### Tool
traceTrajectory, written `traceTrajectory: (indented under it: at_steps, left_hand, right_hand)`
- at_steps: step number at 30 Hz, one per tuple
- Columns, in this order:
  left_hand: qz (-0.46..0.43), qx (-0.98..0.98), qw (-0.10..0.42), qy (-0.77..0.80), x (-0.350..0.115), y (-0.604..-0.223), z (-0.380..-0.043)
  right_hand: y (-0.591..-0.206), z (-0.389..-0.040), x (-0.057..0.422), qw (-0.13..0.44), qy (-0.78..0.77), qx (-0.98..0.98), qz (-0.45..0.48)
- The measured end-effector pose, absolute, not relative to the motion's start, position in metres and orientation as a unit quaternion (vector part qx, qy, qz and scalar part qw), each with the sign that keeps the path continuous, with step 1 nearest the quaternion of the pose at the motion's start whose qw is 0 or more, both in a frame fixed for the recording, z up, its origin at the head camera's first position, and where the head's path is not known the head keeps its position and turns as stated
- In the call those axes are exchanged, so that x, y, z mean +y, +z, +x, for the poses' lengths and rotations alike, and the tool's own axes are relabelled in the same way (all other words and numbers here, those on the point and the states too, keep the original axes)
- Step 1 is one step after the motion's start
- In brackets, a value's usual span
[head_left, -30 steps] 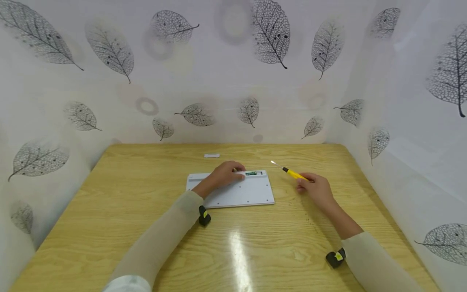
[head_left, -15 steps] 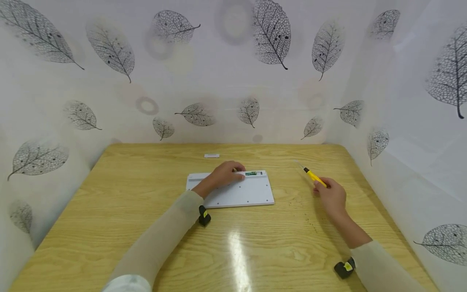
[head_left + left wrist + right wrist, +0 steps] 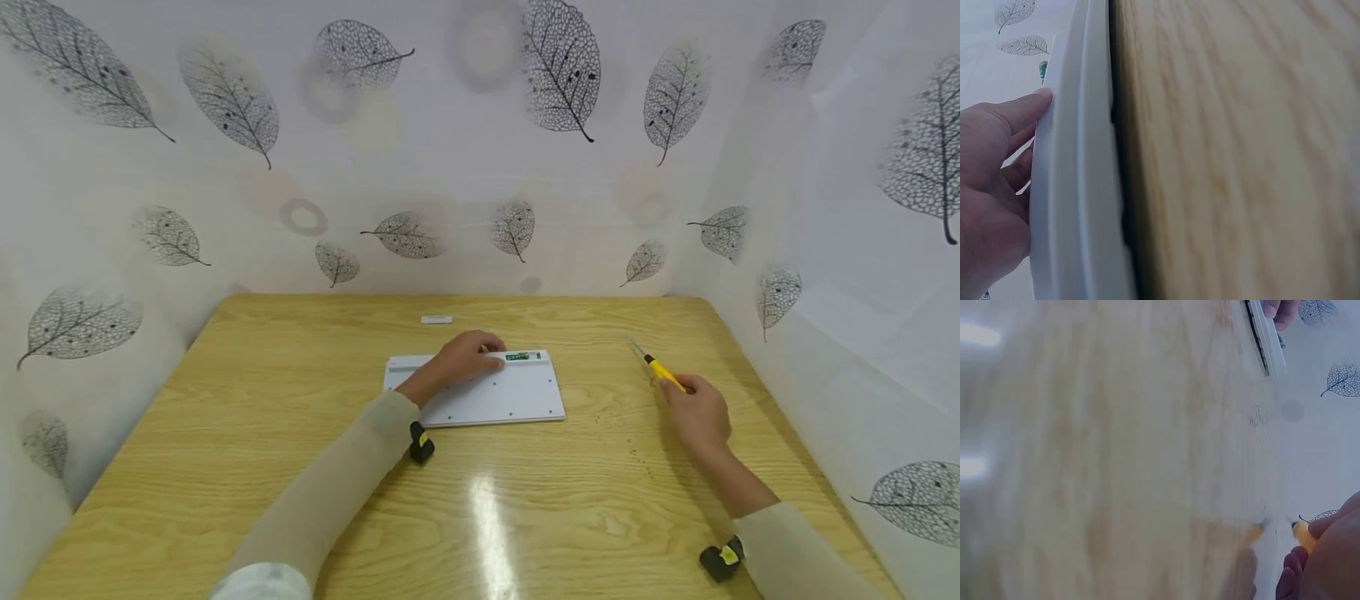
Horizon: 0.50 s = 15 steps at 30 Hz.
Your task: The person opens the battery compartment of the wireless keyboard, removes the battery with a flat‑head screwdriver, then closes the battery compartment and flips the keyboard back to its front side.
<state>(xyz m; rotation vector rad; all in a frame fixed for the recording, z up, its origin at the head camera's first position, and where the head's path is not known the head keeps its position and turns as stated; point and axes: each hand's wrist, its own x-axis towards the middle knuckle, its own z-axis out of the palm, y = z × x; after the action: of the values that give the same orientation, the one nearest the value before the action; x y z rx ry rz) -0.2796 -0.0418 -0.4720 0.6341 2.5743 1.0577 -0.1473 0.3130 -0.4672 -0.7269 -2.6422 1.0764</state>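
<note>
A flat white keyboard (image 3: 521, 398) lies face down on the table, its underside dotted with small screws. Along its far edge runs a raised ridge, where a green battery (image 3: 517, 357) shows in a slot. My left hand (image 3: 468, 357) grips this ridge just left of the battery; in the left wrist view the thumb presses the near side and the fingers curl behind. To the right of the keyboard, my right hand (image 3: 701, 417) holds a yellow-handled screwdriver (image 3: 663, 373), its metal shaft pointing away and to the left, apart from the keyboard.
A small white battery cover (image 3: 437, 320) lies on the wooden table (image 3: 300, 500) behind the keyboard. Dark specks dot the wood between keyboard and right hand. Leaf-patterned white curtains (image 3: 450, 167) stand behind and at both sides.
My right hand has moved right and toward me with the screwdriver, away from the keyboard. The left hand and the keyboard have stayed in place.
</note>
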Motion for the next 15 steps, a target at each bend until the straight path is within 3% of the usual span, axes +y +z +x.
traceTrajectory:
  at_steps: [15]
  left_hand:
    - [0.213,0.895,0.142,0.364,-0.0406,-0.4729,-0.2795]
  right_hand:
    - [-0.4698,-0.146,0.3151,0.072,0.334,-0.907,-0.245]
